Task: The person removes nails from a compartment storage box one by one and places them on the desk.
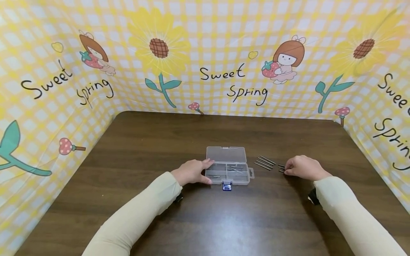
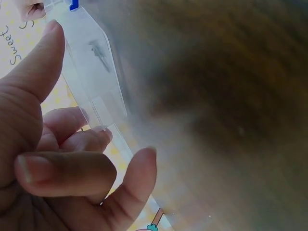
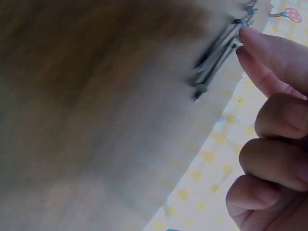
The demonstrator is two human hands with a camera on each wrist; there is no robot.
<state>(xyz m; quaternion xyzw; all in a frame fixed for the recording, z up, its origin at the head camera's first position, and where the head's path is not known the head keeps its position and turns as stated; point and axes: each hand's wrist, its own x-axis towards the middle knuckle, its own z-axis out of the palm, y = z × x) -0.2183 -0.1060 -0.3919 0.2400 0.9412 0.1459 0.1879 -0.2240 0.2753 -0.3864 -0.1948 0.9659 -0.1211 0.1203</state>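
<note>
A clear plastic compartment box [image 1: 237, 177] stands with its lid [image 1: 225, 154] raised at the back and a blue latch [image 1: 227, 186] at the front. Thin metal pieces lie in several of its compartments. My left hand [image 1: 193, 171] holds the box's left end, thumb at the front corner and fingers at the back. On the right, my right hand [image 1: 302, 167] has thumb and forefinger at the ends of some short, thin metal rods [image 3: 214, 62], its other fingers curled. The fingertips pinch at one rod's end, partly hiding it.
Between the box and my right hand, several longer thin metal rods [image 1: 264, 163] lie side by side on the brown wooden table [image 1: 179, 131]. A yellow checked cloth [image 1: 221, 42] stands round the table's back and sides. A hang tab [image 1: 251, 173] juts from the box's right end.
</note>
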